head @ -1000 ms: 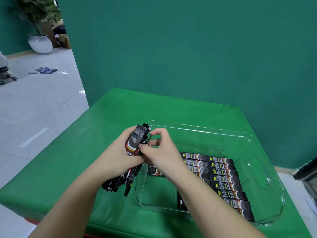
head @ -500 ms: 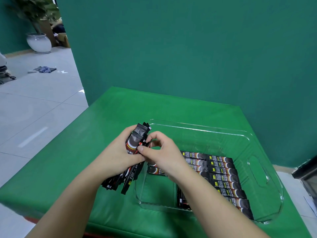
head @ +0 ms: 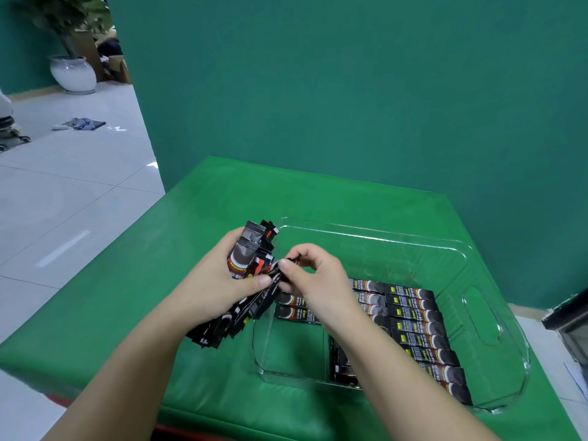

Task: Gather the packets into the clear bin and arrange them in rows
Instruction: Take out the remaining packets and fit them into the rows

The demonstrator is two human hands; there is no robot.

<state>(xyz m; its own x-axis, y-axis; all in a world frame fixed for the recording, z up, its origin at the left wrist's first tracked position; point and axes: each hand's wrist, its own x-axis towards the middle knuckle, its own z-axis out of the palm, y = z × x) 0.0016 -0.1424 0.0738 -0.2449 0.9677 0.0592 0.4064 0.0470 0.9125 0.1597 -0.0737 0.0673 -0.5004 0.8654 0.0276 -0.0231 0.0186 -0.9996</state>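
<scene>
Here the left hand (head: 219,281) grips a thick bundle of black packets (head: 245,275) just left of the clear bin (head: 496,329), the bundle tilted with its top end up and its lower end fanning down toward the green table (head: 191,224), while the right hand (head: 318,278) pinches the end of a single packet (head: 270,281) at the bundle's right edge. Inside the bin, more packets (head: 413,316) lie flat in neat rows along its right side and middle.
</scene>
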